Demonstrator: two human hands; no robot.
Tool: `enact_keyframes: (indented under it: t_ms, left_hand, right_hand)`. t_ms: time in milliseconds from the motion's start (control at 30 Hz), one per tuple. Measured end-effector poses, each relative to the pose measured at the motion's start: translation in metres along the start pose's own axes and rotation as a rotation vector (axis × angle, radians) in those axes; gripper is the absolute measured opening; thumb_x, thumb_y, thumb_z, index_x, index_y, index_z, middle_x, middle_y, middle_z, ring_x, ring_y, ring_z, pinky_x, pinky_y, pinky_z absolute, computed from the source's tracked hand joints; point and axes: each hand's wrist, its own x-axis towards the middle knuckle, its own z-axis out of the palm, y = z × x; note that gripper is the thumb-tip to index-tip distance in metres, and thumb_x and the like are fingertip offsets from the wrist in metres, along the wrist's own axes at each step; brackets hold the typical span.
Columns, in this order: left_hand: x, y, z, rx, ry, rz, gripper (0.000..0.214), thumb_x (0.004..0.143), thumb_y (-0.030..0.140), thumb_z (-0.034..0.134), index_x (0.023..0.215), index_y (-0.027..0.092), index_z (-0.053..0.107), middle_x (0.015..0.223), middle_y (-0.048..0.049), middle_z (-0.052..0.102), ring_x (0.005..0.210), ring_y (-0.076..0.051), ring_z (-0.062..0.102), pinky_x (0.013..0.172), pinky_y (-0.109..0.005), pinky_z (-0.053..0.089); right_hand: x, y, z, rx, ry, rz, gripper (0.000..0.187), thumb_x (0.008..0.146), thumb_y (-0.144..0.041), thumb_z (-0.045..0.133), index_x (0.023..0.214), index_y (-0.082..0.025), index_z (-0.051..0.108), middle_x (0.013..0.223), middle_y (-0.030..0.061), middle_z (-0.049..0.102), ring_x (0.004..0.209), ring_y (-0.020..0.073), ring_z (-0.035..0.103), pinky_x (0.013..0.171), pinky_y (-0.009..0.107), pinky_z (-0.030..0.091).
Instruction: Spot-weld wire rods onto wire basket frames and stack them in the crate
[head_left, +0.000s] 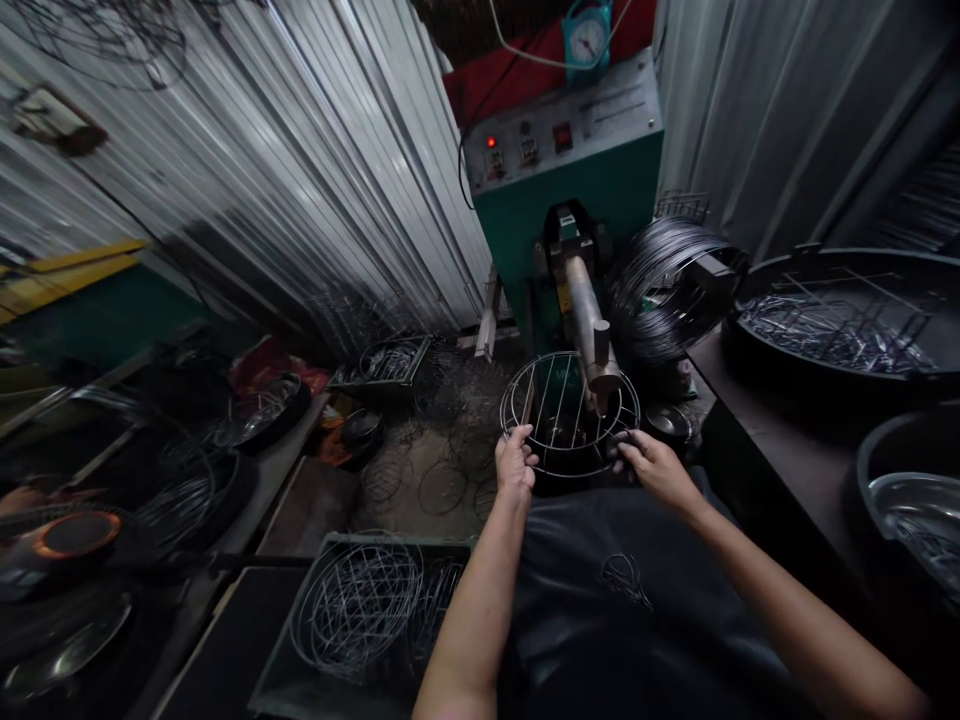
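A round wire rack (553, 445) with straight crossbars is held in front of a green machine (581, 185). My left hand (516, 458) is closed on the rack's near left rim. At the right rim, my right hand (649, 465) has its fingers pinched together; whether they grip the rim or a small piece beside it is too dark to make out. The machine's metal arm (592, 320) reaches down to the rack's right side, its tip among the wires. A small bundle of bent wires (625, 578) lies on the dark cloth over my lap.
A crate (289, 650) of round wire racks stands at lower left. A wire coil (671, 290) hangs right of the machine. Farther right are a wide black pan (817, 375) of bent wire pieces and another dark basin (874, 455). Wire rings (442, 487) lie on the floor.
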Motion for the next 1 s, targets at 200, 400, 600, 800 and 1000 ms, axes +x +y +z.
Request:
enact_keyframes:
  t_ms: [200,400,600,800,1000]
  left_hand:
    - [0.001,0.000,0.001,-0.007,0.014,0.010,0.043,0.044,0.023,0.074,0.063,0.019,0.035,0.051,0.0121,0.024,0.038,0.000,0.018,0.035,-0.015,0.011]
    - [0.000,-0.001,0.002,0.003,0.027,-0.021,0.043,0.043,0.024,0.075,0.064,0.018,0.038,0.050,0.0122,0.025,0.038,0.000,0.018,0.035,-0.015,0.012]
    - [0.003,0.002,0.003,0.016,0.037,-0.035,0.044,0.045,0.024,0.075,0.063,0.018,0.036,0.049,0.0125,0.023,0.037,0.000,0.018,0.035,-0.014,0.011]
    - [0.006,0.004,0.006,0.016,0.032,-0.036,0.044,0.048,0.023,0.075,0.062,0.018,0.033,0.051,0.0118,0.025,0.037,0.000,0.018,0.035,-0.015,0.010]
    - [0.013,0.005,0.013,0.010,0.071,-0.061,0.039,0.051,0.020,0.072,0.061,0.018,0.034,0.050,0.0118,0.025,0.036,0.000,0.017,0.033,-0.015,0.010]
  right_hand:
    - [0.002,-0.005,0.001,0.000,0.013,-0.035,0.032,0.076,-0.048,0.051,0.086,-0.017,0.054,0.073,0.0051,0.065,0.056,0.0146,0.060,0.044,0.023,0.043]
    - [0.002,-0.005,0.002,-0.001,0.012,-0.050,0.035,0.076,-0.052,0.051,0.086,-0.019,0.054,0.077,0.0048,0.065,0.061,0.0148,0.061,0.049,0.024,0.044]
    - [0.004,-0.005,-0.001,-0.013,-0.023,-0.066,0.035,0.075,-0.052,0.053,0.086,-0.019,0.055,0.072,0.0024,0.063,0.060,0.0144,0.060,0.057,0.027,0.046]
    - [0.011,-0.010,-0.002,-0.014,-0.027,-0.083,0.035,0.075,-0.053,0.054,0.083,-0.019,0.056,0.069,0.0014,0.061,0.059,0.0142,0.058,0.058,0.028,0.046]
    - [0.021,-0.009,-0.006,-0.013,-0.021,-0.083,0.031,0.074,-0.048,0.056,0.084,-0.019,0.056,0.071,0.0015,0.062,0.056,0.0130,0.058,0.059,0.028,0.047]
